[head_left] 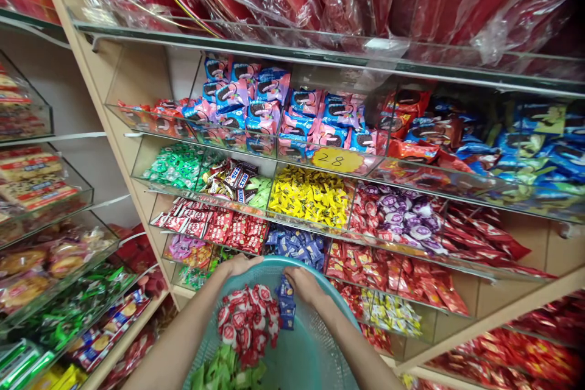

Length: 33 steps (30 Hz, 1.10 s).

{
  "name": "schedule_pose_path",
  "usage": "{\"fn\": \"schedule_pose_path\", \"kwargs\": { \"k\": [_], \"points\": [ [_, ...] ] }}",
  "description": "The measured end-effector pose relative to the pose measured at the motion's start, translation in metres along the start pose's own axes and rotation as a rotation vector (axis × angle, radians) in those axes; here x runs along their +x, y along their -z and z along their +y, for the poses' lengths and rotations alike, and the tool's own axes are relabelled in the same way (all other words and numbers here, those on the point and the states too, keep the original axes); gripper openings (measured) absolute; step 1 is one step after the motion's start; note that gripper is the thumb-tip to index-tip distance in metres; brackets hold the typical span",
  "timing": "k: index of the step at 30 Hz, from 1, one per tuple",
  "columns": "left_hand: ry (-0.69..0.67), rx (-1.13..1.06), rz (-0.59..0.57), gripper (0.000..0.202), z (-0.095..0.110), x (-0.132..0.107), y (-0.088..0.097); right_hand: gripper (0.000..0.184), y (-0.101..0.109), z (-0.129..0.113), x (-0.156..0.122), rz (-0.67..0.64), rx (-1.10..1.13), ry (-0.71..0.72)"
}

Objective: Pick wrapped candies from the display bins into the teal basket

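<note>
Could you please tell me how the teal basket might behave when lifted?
The basket is probably light for its size, its perforated wall looking thin. That wall may flex slightly under pressure. The loose red-and-white sweets inside would likely slide if it tilted.

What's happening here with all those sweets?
A person has a teal basket in front of shelves full of wrapped treats. Their left hand is on the rim, and their right hand is just inside, right by some blue packets; I can't tell if it's gripping them. Red-and-white sweets and green sweets are in the basket too. More blue packets sit in a shelf compartment just beyond the rim.
</note>
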<state>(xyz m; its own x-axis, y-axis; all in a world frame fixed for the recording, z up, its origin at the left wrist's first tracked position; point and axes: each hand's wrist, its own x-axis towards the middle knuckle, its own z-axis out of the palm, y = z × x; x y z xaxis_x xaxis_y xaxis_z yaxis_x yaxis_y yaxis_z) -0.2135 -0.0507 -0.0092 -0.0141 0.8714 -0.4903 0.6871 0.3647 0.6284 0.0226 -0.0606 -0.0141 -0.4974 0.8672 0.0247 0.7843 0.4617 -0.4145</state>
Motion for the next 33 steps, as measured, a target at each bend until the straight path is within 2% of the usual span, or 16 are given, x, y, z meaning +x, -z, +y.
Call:
{"fn": "schedule_pose_path", "kwargs": {
  "k": [3, 6, 14, 20, 27, 33],
  "points": [
    [-0.022, -0.004, -0.025, 0.071, 0.001, -0.001, 0.0, 0.028, -0.004, -0.006, 0.006, -0.08, -0.117, 0.075],
    [-0.012, -0.005, -0.012, 0.071, 0.003, -0.003, 0.0, 0.03, -0.008, -0.011, 0.011, -0.125, -0.174, 0.074],
    [-0.024, 0.024, 0.004, 0.064, 0.005, -0.006, 0.0, 0.024, -0.022, -0.025, 0.016, -0.103, -0.188, 0.049],
    [-0.031, 0.041, 0.017, 0.063, 0.005, -0.007, 0.0, 0.022, -0.027, -0.032, 0.015, 0.001, -0.204, 0.023],
    [-0.037, 0.006, 0.004, 0.071, -0.001, 0.0, -0.003, 0.026, -0.017, -0.037, 0.005, 0.106, -0.129, -0.02],
    [-0.04, -0.001, 0.012, 0.073, -0.007, 0.007, -0.004, 0.031, 0.0, -0.036, 0.003, 0.332, 0.029, -0.018]
  ]
}}
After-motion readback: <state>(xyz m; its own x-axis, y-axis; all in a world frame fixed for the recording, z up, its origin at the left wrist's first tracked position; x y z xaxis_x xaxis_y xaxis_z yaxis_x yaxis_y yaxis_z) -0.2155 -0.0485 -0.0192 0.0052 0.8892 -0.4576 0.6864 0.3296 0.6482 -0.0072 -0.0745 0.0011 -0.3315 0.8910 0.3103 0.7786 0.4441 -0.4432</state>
